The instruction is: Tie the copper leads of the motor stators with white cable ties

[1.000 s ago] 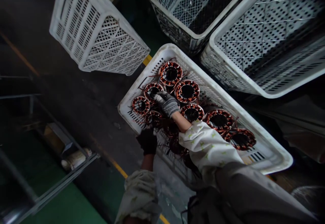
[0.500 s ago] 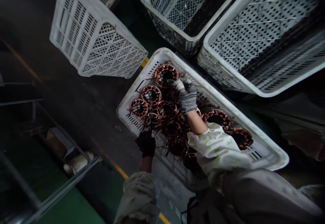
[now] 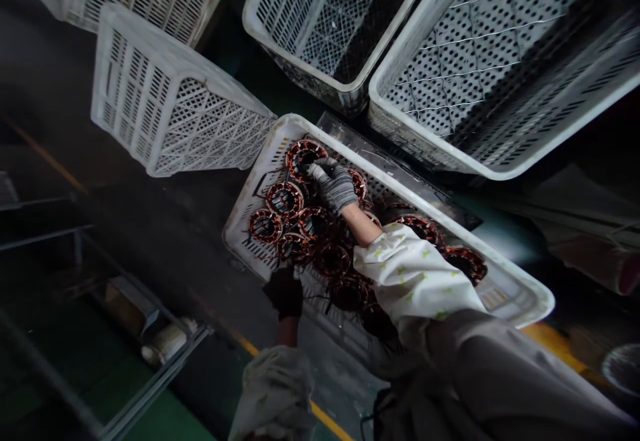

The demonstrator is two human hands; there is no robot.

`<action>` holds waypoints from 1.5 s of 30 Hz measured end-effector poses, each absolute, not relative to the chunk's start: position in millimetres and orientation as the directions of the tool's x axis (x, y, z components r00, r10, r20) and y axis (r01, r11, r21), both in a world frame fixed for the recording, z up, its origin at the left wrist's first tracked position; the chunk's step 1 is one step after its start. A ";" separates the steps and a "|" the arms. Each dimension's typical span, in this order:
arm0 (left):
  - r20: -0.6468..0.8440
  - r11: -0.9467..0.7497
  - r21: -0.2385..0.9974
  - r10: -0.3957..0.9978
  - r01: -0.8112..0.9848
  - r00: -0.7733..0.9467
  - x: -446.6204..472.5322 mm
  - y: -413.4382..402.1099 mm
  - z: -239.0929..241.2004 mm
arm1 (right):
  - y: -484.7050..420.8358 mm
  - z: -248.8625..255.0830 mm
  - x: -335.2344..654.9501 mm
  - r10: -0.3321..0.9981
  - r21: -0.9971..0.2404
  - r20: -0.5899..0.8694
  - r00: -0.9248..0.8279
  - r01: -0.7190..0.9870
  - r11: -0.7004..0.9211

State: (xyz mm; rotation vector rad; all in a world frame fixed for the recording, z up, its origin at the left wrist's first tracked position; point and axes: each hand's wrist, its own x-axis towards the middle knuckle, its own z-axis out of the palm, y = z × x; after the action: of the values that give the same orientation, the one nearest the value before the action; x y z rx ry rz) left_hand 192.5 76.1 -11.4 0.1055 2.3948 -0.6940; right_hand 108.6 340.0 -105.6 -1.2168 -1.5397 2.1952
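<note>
Stators (image 3: 283,199) in crate (image 3: 239,214); other crates (image 3: 480,61) behind, left.

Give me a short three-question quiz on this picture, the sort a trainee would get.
1. True or false: the right hand wears a grey glove and the left hand a dark one.
2. Where is the left hand? A) at the near rim of the white crate; B) inside the upturned crate; C) flat on the floor.
3. What is the right hand touching?

Key: 1 true; 2 A; 3 a copper-wound ring at the crate's far corner, one of many lying in it.
</note>
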 end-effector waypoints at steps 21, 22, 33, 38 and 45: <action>-0.569 0.803 -0.518 -0.065 0.296 -0.819 193.0 72.6 -13.3 | 365.9 -54.5 209.3 0.727 -0.894 -0.448 -0.521 0.258 -0.366; -0.569 0.799 -0.521 -0.062 0.301 -0.820 192.6 74.0 -13.1 | 364.7 -60.7 213.1 0.712 -0.884 -0.467 -0.525 0.294 -0.363; -0.548 0.770 -0.552 -0.046 0.320 -0.835 191.9 75.9 -14.4 | 363.4 -90.0 219.4 0.579 -0.845 -0.531 -0.619 0.440 -0.305; -0.548 0.775 -0.547 -0.046 0.317 -0.835 193.0 73.5 -15.6 | 363.8 -92.4 219.5 0.573 -0.843 -0.529 -0.626 0.467 -0.269; -0.549 0.785 -0.534 -0.039 0.314 -0.835 193.8 75.6 -15.1 | 369.4 -70.7 218.5 0.609 -0.866 -0.499 -0.616 0.330 -0.376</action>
State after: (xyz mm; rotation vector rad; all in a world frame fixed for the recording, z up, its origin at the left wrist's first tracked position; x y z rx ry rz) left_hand 193.8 75.6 -15.1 0.2037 2.4258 -0.8561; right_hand 218.5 369.4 -70.7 -1.2638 -1.6274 2.1041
